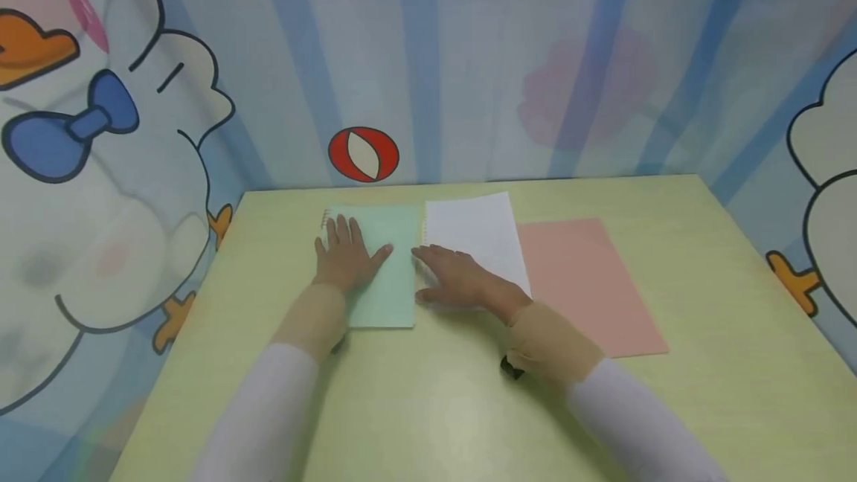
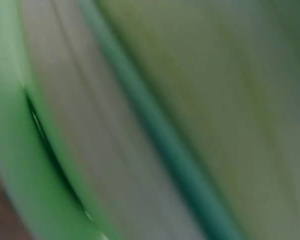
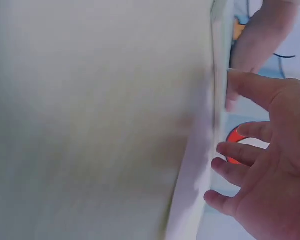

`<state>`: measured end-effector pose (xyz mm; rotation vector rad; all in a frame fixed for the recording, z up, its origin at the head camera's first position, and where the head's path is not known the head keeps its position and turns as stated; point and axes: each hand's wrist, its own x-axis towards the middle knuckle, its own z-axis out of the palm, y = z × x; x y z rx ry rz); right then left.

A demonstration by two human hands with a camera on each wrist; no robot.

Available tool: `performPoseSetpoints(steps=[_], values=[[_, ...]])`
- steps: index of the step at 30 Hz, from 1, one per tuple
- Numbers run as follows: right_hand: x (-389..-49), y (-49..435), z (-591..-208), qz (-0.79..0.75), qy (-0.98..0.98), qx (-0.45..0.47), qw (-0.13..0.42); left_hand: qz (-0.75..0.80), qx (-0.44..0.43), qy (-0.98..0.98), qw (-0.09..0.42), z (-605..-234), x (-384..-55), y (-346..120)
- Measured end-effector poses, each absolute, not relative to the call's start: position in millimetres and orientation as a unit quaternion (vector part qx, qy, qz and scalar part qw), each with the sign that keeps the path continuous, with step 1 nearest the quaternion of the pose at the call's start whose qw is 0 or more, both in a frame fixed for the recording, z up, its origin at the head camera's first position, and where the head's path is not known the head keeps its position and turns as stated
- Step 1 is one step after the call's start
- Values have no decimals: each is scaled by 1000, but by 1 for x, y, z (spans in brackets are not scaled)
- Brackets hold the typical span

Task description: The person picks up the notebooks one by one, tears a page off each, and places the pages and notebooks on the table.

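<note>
My left hand (image 1: pixel 344 257) lies with fingers spread on a mint-green notebook (image 1: pixel 386 281), whose spiral binding shows at its upper left. In the left wrist view the notebook's page edges (image 2: pixel 90 115) show close up and blurred between green covers. A white sheet (image 1: pixel 472 225) with a perforated left edge lies just right of that notebook. My right hand (image 1: pixel 455 276) is over the sheet's lower part, fingers extended leftward toward the green notebook's right edge. In the right wrist view this hand (image 3: pixel 270 165) has its fingers apart and holds nothing.
A pink rectangular sheet (image 1: pixel 589 288) lies right of the white one, whose edge overlaps it in the head view. Both rest on a pale yellow-green table (image 1: pixel 428 407). Behind the table stands a printed backdrop (image 1: pixel 462 80) with cartoon ducks and a red-and-white ball.
</note>
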<state>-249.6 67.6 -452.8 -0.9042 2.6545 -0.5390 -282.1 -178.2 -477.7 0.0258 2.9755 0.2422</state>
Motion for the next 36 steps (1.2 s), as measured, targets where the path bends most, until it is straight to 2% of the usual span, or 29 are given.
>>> performPoseSetpoints(steps=[4,7,9,11,14,17,20,27,32,36], values=[[-238,94,-439,-245,913,-313,89,60,12,996,66,-467,-277,-162],[-234,129,-422,-267,923,-273,39,48,38,997,51,-454,-271,-127],[-235,157,-411,-253,941,-224,22,35,88,994,46,-448,-265,-95],[-239,187,-401,-207,962,-174,32,23,153,987,47,-447,-258,-64],[-246,226,-396,-118,981,-119,98,15,229,972,58,-449,-245,-29],[-247,253,-406,-57,977,-105,177,21,246,966,76,-456,-232,-17],[-241,270,-422,-49,971,-100,212,32,241,965,97,-459,-224,-19],[-233,302,-440,-77,976,-99,177,22,223,963,152,-445,-221,-21],[-225,324,-433,-111,983,-36,144,17,257,959,122,-451,-216,12],[-212,344,-422,-129,977,25,167,18,299,949,96,-459,-203,44]])
